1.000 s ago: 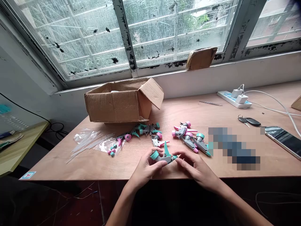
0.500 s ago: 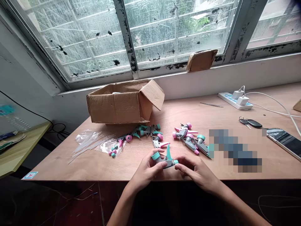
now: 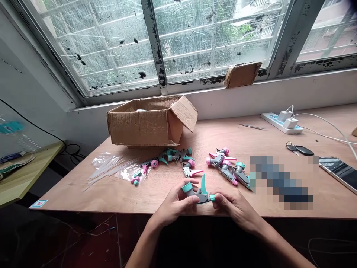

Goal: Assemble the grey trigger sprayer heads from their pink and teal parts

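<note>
A grey trigger spray head [image 3: 201, 197] with a teal trigger, collar and nozzle tip is held over the table's front edge. My left hand [image 3: 178, 199] is closed around its body, thumb across the near side, with the collar by the fingers. At the other end, the fingers of my right hand [image 3: 232, 203] are pinched together at the teal nozzle tip [image 3: 212, 198]; my fingers partly hide it. Just beyond my hands lies a spray head with a pink trigger [image 3: 192, 171]. Several grey-and-pink and grey-and-teal spray heads [image 3: 223, 163] are piled to the right.
Behind stands an open cardboard box [image 3: 138, 128]. Left of centre are thin clear tubes [image 3: 104, 172], plastic bags and small pink and teal caps [image 3: 136, 178]. At the right are a power strip [image 3: 281, 123], keys [image 3: 302, 150], a phone [image 3: 338, 173] and a blurred-out patch.
My right fingers have closed more tightly at the nozzle tip. The whole view has shifted slightly, and the spray head stays in my left hand.
</note>
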A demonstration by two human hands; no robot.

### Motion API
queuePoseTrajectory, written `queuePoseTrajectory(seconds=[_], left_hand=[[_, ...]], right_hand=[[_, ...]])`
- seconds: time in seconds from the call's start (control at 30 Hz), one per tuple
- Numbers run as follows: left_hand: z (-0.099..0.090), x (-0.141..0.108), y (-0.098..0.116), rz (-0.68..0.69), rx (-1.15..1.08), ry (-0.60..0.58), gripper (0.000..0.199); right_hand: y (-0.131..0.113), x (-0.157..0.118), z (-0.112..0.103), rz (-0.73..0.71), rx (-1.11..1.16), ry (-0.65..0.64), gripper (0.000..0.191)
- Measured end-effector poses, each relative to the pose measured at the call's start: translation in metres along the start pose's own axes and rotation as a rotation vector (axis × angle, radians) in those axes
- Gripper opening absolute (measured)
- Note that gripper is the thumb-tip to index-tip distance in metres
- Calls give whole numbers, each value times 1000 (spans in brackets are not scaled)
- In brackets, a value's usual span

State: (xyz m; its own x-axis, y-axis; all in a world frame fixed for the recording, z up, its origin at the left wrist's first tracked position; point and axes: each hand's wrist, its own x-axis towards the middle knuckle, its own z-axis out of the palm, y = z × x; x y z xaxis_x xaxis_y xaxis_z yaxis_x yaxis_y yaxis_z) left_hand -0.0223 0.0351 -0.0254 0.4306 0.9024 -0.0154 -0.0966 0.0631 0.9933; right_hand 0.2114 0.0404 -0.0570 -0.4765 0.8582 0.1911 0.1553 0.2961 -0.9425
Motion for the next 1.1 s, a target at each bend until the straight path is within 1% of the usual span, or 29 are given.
queuePoseTrajectory(seconds=[0.1, 0.17, 0.27, 0.37, 0.47, 0.53, 0.57, 0.6, 0.67, 0.7, 0.77, 0.87, 0.97, 1.03, 1.1], left_hand=[[-1, 2, -2, 13, -38, 2, 43], [-2, 3, -3, 17, -46, 9, 44], [-3, 4, -3, 22, -53, 24, 45], [-2, 3, -3, 34, -64, 57, 44], [-1, 3, -2, 48, -99, 125, 43], [0, 3, -2, 44, -100, 144, 43], [0, 3, -2, 39, -89, 142, 43], [0, 3, -1, 35, -71, 137, 43], [1, 4, -1, 30, -34, 118, 44], [2, 4, -2, 29, -22, 106, 44], [2, 4, -2, 26, -3, 78, 44], [2, 3, -3, 9, 26, 50, 44], [2, 2, -2, -5, 37, 52, 43], [2, 2, -2, -7, 21, 55, 43], [1, 2, -2, -5, 0, 50, 43]], right_hand=[[8, -1, 1, -7, 136, 39, 43], [11, -2, 2, -15, 166, 47, 41], [9, -4, 2, -16, 115, 14, 40], [2, -3, 1, -40, -2, -40, 26], [-5, -1, 0, -59, -85, -96, 31], [-4, 0, 0, -23, -47, -84, 26], [-2, 0, 1, -5, -3, -61, 22], [1, 0, 2, 4, 46, -35, 23], [7, -1, 3, -3, 112, 6, 34], [9, -2, 4, -6, 120, 16, 36], [10, -2, 4, 6, 111, 13, 32], [6, -1, 3, 36, 114, -34, 26], [1, -1, 2, 44, 113, -58, 31], [2, -1, 3, 47, 97, -38, 33], [5, -2, 4, 41, 76, 0, 29]])
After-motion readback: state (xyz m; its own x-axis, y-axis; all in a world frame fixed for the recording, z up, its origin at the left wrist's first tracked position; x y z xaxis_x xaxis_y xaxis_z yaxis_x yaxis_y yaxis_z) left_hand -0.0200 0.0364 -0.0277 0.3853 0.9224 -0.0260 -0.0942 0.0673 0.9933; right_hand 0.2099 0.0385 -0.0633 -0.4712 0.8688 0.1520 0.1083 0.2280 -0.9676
